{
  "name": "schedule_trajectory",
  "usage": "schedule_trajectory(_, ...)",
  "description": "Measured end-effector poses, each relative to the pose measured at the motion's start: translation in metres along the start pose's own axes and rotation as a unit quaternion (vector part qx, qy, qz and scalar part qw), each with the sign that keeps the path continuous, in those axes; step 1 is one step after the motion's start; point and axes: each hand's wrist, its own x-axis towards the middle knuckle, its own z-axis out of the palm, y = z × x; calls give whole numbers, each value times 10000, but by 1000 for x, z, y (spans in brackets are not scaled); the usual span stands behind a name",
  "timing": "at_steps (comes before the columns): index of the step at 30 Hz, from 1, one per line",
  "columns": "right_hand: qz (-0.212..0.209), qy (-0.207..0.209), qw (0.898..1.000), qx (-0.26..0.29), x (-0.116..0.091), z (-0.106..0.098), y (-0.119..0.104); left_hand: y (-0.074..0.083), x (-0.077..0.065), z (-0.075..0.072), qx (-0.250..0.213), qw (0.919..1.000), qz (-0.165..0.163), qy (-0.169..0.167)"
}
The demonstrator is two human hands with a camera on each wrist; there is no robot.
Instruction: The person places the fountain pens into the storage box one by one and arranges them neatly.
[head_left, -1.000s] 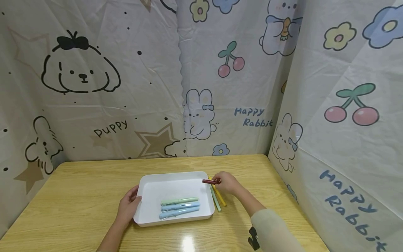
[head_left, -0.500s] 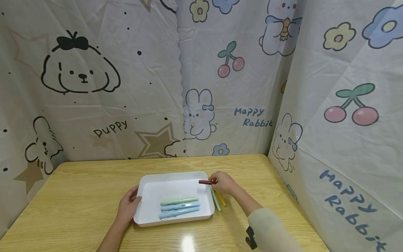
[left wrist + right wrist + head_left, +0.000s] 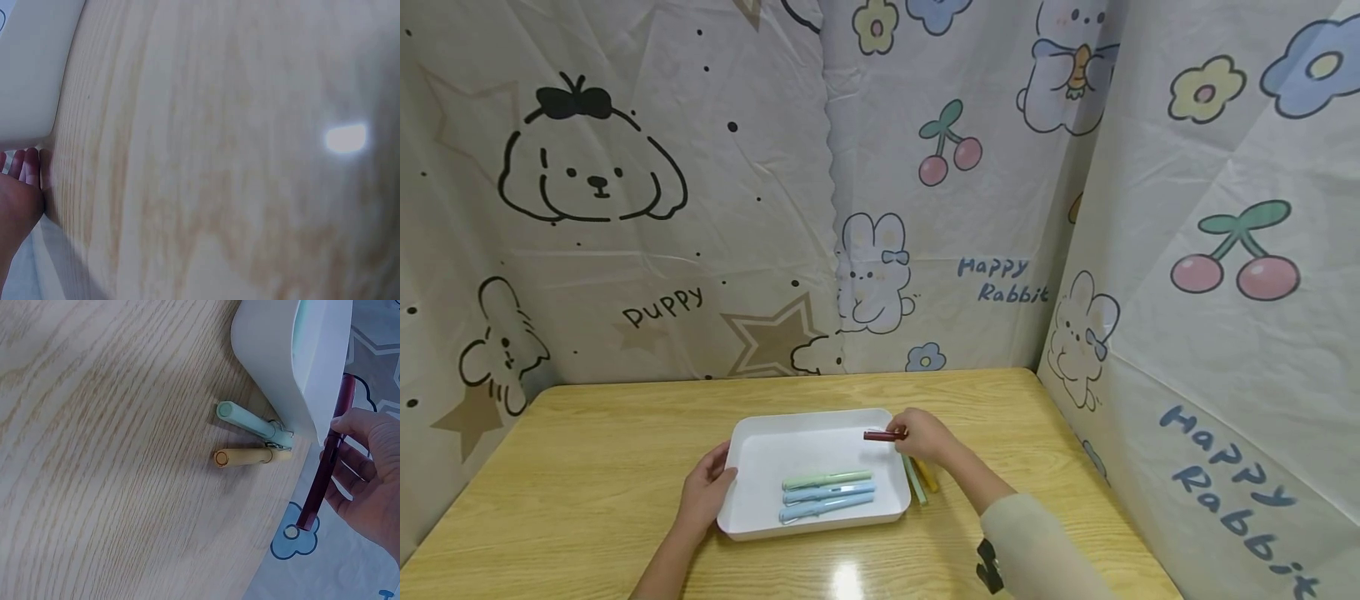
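1. Thumb and fingers of the right hand (image 3: 922,435) pinch a dark red pen (image 3: 877,436) partway along its length, one end reaching over the tray (image 3: 820,446) near its far right corner. Whether the pen touches the rim, I cannot tell.
2. The left hand (image 3: 703,487) rests against the tray's left side, its fingers and thumb apart and not visibly pinching anything.
3. Inside the tray, a pale green pen (image 3: 827,480) and two blue pens (image 3: 829,493) lie side by side toward the near edge.
4. Outside, just beside the right wall, a mint pen (image 3: 916,482) and a yellow pen (image 3: 929,475) lie on the table, partly hidden by the hand.
5. Likely trouble: the red pen could catch the rim if carried too low, twisting in the pinch. Let go from too high, it might roll into the blue ones — or a knock from the wrist could scatter the outside pair.
6. The table (image 3: 625,467) is pale wood grain, with a bright glare (image 3: 847,579) near its front.
7. Behind and to the right hangs cream cloth (image 3: 760,233) — puppies, rabbits, cherries, flowers.
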Motion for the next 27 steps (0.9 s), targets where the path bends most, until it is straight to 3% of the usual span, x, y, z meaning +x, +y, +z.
schedule_trajectory(27, -116, -312, 9989, -343, 12, 7, -30, 0, 0, -2, 35, 10000, 7, -73)
